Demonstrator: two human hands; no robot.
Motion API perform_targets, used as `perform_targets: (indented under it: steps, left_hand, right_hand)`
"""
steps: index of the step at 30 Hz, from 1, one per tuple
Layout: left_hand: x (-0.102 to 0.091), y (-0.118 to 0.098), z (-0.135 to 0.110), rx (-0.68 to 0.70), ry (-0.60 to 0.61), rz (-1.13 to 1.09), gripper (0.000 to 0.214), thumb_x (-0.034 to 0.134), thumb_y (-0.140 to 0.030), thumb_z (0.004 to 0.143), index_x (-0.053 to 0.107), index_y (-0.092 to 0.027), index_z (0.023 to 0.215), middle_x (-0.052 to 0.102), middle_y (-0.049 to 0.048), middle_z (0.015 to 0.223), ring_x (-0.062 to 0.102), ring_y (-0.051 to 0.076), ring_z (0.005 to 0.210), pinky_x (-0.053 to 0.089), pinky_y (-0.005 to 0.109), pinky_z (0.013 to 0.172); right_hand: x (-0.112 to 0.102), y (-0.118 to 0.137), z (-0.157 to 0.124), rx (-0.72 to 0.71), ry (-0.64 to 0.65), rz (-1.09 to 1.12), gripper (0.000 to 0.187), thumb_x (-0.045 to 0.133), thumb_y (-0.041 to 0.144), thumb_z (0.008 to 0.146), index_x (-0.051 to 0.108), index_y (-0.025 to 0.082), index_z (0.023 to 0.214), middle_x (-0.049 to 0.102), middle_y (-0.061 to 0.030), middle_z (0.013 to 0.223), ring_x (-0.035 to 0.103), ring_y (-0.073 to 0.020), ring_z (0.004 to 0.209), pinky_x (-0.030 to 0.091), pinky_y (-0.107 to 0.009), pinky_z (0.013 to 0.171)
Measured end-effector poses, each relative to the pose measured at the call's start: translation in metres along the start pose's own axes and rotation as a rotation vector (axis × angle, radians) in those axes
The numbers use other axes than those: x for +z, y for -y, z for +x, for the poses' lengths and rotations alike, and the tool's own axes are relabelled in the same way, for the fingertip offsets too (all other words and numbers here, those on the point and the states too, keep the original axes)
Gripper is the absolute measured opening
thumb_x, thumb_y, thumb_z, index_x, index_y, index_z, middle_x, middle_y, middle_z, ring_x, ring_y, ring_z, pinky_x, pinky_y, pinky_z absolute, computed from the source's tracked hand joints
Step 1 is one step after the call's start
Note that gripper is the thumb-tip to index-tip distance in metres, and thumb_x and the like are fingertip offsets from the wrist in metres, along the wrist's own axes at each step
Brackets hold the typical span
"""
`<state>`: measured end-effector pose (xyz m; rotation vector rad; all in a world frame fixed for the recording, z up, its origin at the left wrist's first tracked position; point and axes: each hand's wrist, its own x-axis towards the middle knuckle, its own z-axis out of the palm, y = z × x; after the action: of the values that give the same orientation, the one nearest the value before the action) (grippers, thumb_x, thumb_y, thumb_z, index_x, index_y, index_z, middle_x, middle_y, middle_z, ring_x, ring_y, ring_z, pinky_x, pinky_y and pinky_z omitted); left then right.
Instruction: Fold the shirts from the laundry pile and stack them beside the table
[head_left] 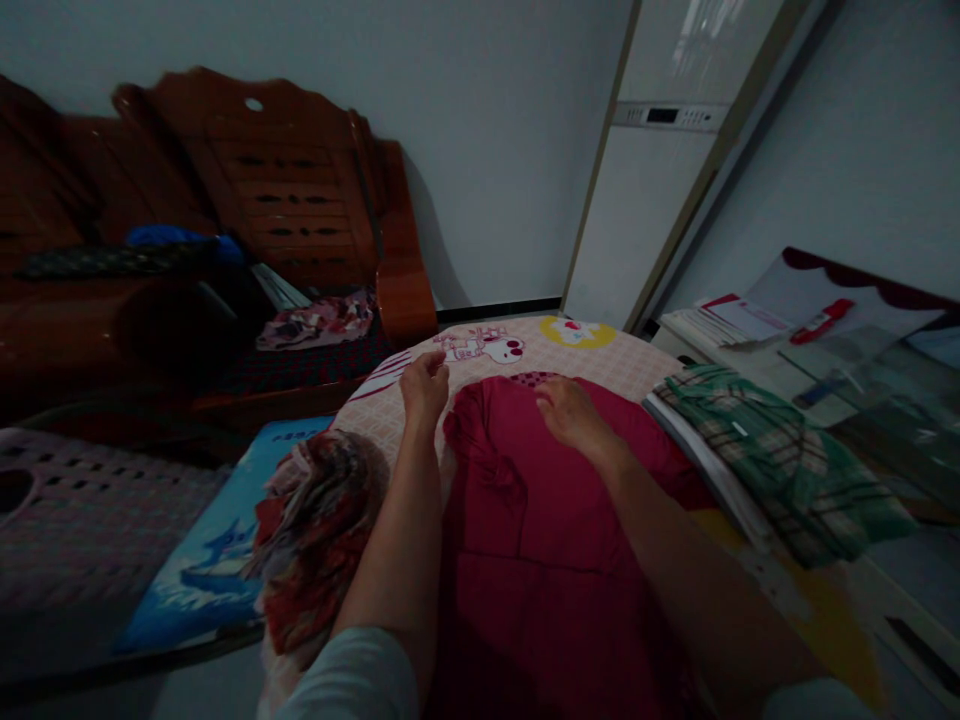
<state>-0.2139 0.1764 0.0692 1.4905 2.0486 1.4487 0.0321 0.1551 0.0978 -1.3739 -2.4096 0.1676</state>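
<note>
A dark red garment (555, 540) lies spread on a round table covered by a pink checked cloth (480, 362) with cartoon prints. My left hand (424, 385) is at the garment's upper left corner with fingers curled, pinching its edge. My right hand (568, 412) lies flat, palm down, on the garment's upper part. A crumpled patterned cloth in red and brown (315, 540) sits at the table's left edge, beside my left forearm.
A folded green plaid garment (780, 460) rests on a stack at the right. Beyond it is a glass-topped surface with papers (750, 315). A wooden bench (285, 200) with clothes stands at the back left, a white refrigerator (660, 170) at the back, a perforated plastic stool (90, 500) at the left.
</note>
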Motion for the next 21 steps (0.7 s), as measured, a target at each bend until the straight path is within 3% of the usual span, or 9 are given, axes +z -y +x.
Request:
perform_targets:
  steps: [5,8,11,16,21]
  left_hand:
    - [-0.015,0.011,-0.017,-0.115,0.223,0.256,0.023,0.058,-0.021,0.081,0.073,-0.015,0.097,0.074,0.0119,0.098,0.068,0.022,0.094,0.049,0.030,0.086]
    - [-0.021,0.018,-0.030,-0.159,0.390,0.318,0.024,0.060,-0.031,0.083,0.074,-0.014,0.092,0.075,0.0115,0.094,0.068,0.023,0.092,0.048,0.029,0.080]
    - [-0.024,0.024,-0.037,-0.173,0.466,0.325,0.026,0.066,-0.039,0.079,0.074,-0.016,0.087,0.075,0.0096,0.090,0.068,0.023,0.088,0.046,0.028,0.075]
    - [-0.029,0.024,-0.032,-0.194,0.491,0.247,0.025,0.066,-0.039,0.073,0.066,-0.018,0.060,0.066,0.0033,0.059,0.064,0.019,0.069,0.044,0.026,0.062]
    - [-0.046,0.013,-0.024,-0.282,0.368,-0.224,0.029,0.064,-0.041,0.070,0.055,-0.016,0.056,0.056,-0.0010,0.050,0.055,0.013,0.049,0.046,0.023,0.051]
  right_hand:
    - [0.039,0.027,-0.011,0.131,0.020,0.144,0.025,0.051,0.010,0.084,0.074,0.019,0.087,0.074,-0.0106,0.094,0.066,-0.0213,0.095,0.047,-0.030,0.091]
    - [0.065,0.028,-0.024,0.168,-0.081,0.332,0.025,0.052,0.010,0.083,0.074,0.020,0.085,0.075,-0.0090,0.092,0.068,-0.0207,0.089,0.049,-0.029,0.084]
    - [0.079,0.024,-0.033,0.172,-0.222,0.480,0.023,0.051,0.017,0.084,0.074,0.020,0.083,0.075,-0.0083,0.089,0.069,-0.0207,0.085,0.050,-0.030,0.080]
    - [0.087,0.021,-0.035,0.155,-0.282,0.756,0.022,0.055,0.033,0.085,0.074,0.022,0.083,0.074,-0.0047,0.082,0.068,-0.0188,0.075,0.052,-0.029,0.071]
    - [0.090,0.017,-0.032,0.301,-0.227,1.046,0.032,0.058,0.047,0.081,0.071,0.017,0.080,0.068,-0.0031,0.064,0.059,-0.0133,0.048,0.042,-0.022,0.043]
